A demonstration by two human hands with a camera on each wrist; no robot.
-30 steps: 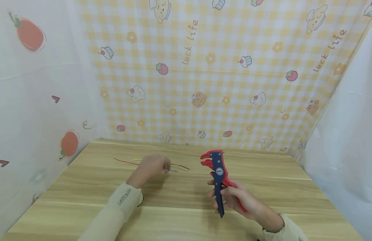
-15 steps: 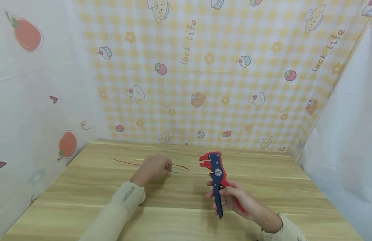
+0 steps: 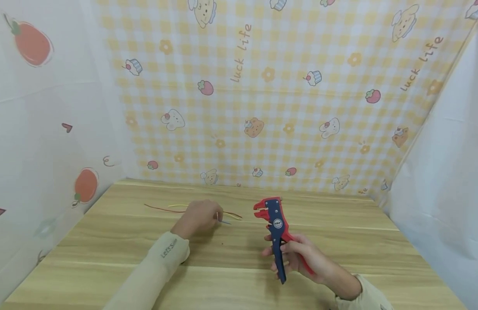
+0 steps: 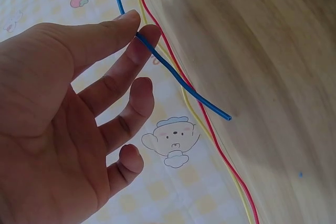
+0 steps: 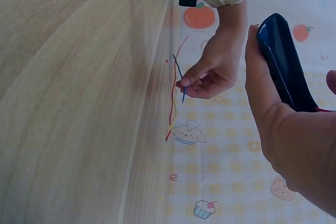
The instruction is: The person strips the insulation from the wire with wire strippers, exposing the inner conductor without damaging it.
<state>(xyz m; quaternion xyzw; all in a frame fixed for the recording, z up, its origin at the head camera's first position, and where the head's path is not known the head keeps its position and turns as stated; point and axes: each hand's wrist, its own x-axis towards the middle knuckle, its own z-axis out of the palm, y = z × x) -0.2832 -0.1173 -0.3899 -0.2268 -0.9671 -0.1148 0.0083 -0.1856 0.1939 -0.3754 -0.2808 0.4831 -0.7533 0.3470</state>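
Note:
Thumb and index finger of my left hand (image 3: pixel 200 215) pinch a short blue wire (image 4: pixel 176 72), and its other fingers are spread and bent. One end of the wire points down toward the table in the left wrist view. Behind it, a red wire (image 4: pixel 226 156) and a yellow wire (image 4: pixel 190 109) lie side by side on the tabletop. My right hand (image 3: pixel 310 258) holds a red and dark blue wire stripper (image 3: pixel 277 217) by its handles, head up, tilted slightly left. Its handles are spread apart, with the thumb across the dark one.
The wooden table (image 3: pixel 231 280) ends at a patterned cloth backdrop (image 3: pixel 285 99) behind, with white cloth sides left and right. A tiny blue scrap (image 4: pixel 301 174) lies on the wood near the wires.
My left hand has shifted slightly right with the blue wire pinched in it. The wire stripper in my right hand has moved a little left and down.

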